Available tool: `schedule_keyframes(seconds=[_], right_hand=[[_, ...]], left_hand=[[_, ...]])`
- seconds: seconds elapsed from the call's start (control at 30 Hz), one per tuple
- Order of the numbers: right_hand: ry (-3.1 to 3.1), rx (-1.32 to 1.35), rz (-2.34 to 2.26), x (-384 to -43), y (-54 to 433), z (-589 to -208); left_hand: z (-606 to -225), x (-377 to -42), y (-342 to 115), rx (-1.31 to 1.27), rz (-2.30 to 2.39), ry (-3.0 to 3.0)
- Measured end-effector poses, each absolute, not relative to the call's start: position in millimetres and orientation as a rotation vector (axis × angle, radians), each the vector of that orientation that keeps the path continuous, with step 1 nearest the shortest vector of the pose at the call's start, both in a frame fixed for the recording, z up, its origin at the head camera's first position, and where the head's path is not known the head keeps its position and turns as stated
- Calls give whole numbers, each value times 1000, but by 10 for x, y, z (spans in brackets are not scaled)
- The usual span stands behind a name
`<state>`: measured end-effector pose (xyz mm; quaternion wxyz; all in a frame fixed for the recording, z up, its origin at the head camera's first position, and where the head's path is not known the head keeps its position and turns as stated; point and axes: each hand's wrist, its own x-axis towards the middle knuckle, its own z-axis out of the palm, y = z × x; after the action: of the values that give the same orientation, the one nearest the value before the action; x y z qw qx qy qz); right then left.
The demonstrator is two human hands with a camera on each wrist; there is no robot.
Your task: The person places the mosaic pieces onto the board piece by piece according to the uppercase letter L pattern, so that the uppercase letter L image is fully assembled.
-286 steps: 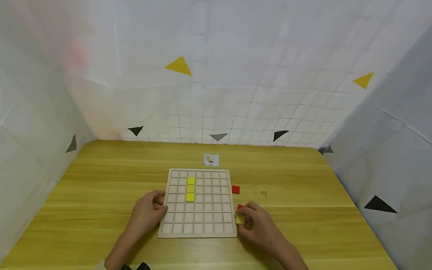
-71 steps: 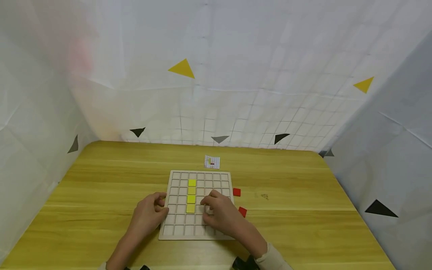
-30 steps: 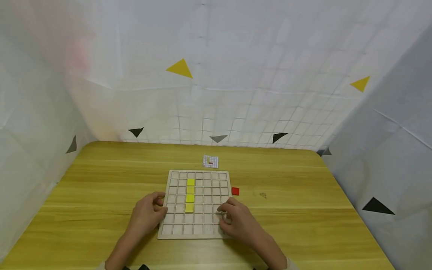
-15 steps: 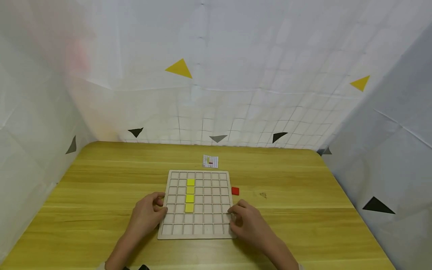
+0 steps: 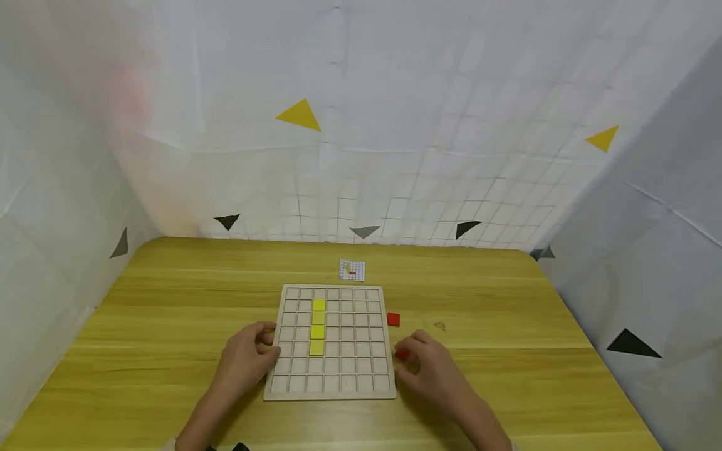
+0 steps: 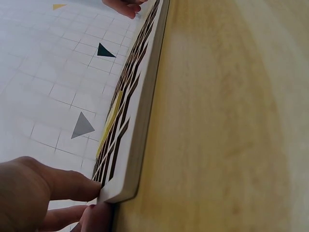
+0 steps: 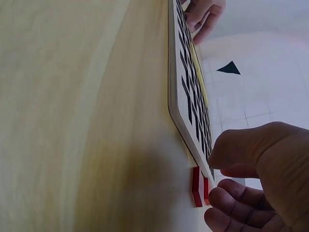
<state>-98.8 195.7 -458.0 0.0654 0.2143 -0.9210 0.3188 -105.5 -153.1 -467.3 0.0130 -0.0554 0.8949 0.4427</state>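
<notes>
In the head view a pale wooden grid board (image 5: 333,396) lies on the table with a column of several yellow square tiles (image 5: 318,332) set in its cells. At its left side, my left hand (image 5: 245,354) grips the edge, thumb (image 6: 79,186) on top and fingers lower at the side. Beyond the right edge, my right hand (image 5: 434,371) hovers with loosely bent fingers around a red square tile (image 5: 402,354), partly hidden by the hand. In the right wrist view two red tiles (image 7: 197,186) rest beside the board, with thumb and fingertips apart from them.
A second red tile (image 5: 393,319) lies farther up along the board's right edge. Behind the board sits a small printed card (image 5: 352,269) with a coloured grid pattern. White sheeting (image 5: 395,156) with triangles surrounds the wooden table (image 5: 496,300).
Earlier, my right hand held a yellow tile; the yellow column then gained one tile. Since, that hand has moved right, off the board to the nearer red tile. My left hand stayed put.
</notes>
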Motion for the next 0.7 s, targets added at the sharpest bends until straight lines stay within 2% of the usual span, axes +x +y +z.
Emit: schedule_keyframes(seconds=[0.7], right_hand=[[-2858,529,956,-1136,2055,-4698]], left_hand=[[-4661,-1054,-1521,-186,1385,2779]])
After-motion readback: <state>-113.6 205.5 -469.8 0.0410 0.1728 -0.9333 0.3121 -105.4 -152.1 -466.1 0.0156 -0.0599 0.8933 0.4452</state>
